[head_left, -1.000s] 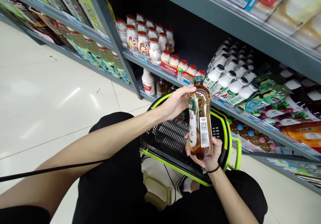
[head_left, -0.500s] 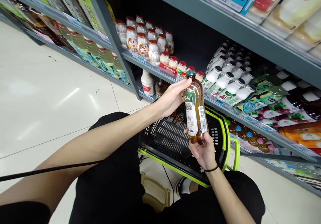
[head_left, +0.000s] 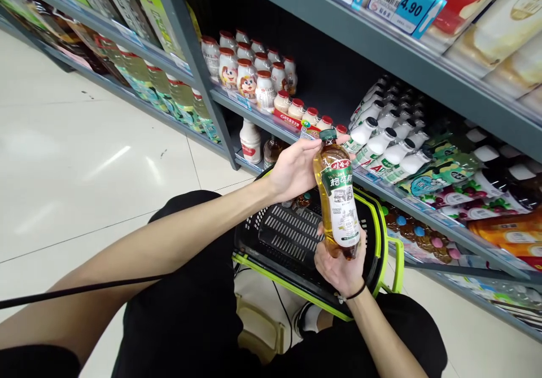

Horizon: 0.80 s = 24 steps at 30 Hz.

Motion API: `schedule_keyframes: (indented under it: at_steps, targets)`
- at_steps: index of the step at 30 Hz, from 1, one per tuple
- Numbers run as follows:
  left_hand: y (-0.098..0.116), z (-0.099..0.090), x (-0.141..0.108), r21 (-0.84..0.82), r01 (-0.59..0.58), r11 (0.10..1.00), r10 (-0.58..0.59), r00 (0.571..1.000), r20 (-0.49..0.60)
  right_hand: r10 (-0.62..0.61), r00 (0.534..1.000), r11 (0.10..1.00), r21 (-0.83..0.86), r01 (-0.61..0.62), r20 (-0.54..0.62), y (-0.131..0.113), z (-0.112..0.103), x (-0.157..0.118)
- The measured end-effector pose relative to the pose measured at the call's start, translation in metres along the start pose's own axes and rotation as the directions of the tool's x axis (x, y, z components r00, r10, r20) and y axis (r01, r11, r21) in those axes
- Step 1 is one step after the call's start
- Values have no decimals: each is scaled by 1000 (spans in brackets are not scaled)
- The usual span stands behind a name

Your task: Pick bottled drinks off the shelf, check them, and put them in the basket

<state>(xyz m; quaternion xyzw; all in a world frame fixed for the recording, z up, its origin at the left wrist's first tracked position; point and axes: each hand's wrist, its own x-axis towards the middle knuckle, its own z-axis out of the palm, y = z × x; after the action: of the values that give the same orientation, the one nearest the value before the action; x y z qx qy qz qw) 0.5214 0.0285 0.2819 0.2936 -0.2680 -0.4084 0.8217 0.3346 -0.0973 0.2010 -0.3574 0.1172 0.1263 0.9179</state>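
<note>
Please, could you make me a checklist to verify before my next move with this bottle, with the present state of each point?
1. Right hand supports the bottle at its lower end: ok.
2. Left hand is at the bottle's neck: ok.
3. Green cap is on: ok.
4. Cap's tightness: cannot tell.
5. Front label faces the camera: ok.
6. Basket floor fully visible: not ok; bottle and hands hide part.

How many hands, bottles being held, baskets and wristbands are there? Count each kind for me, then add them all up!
Hands: 2 (left hand, right hand)
Held bottle: 1
Basket: 1
Black wristband: 1
Total: 5
</note>
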Motion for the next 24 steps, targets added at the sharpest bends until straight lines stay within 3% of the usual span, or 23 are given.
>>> schedule_keyframes:
  at_steps: [5, 10, 16, 24]
  targets:
    - [1, -1, 0, 6, 16, 1000, -16, 1000, -24, -1, 999, 1000, 17, 1, 49, 0, 4, 0]
    - [0, -1, 1, 4, 15, 1000, -15, 1000, 2, 4, 999, 1000, -11, -3, 48, -1, 4, -2]
    - [-2, -8, 4, -2, 33, 999, -33, 999, 34, 37, 991, 999, -21, -35, 132, -2, 0, -6]
    - [-3, -11, 5, -10, 41, 999, -41, 999, 28, 2, 971, 995, 99, -26, 237, -1, -4, -7]
